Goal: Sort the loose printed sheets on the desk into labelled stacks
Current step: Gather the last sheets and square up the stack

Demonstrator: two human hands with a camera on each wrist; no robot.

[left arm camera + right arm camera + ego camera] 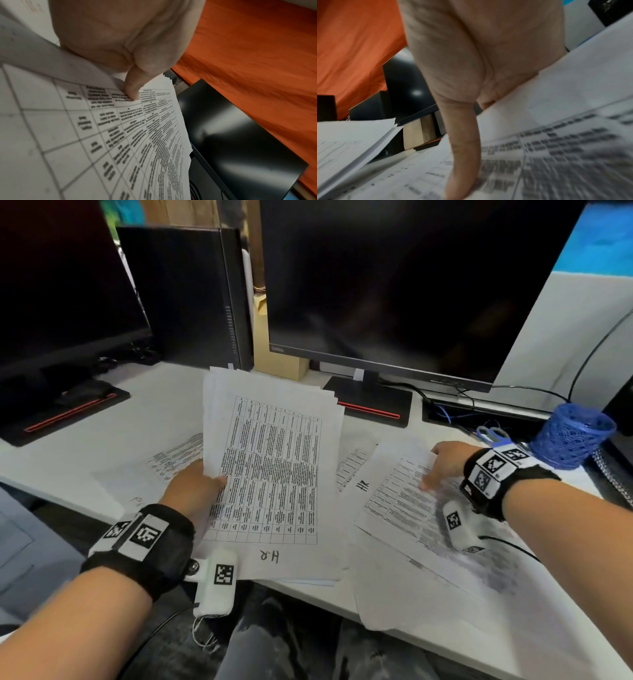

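Within left hand [195, 487], sheet stack [274, 467]

You face a white table [113, 419] carrying a dark left monitor [51, 285], a black computer tower [185, 296], a dark right monitor [394, 285] and a blue mesh cup [572, 440] far right.

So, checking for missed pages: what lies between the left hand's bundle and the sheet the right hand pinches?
A printed table sheet lies flat on the desk there, partly hidden by the bundle and the pinched sheet; the head view shows it.
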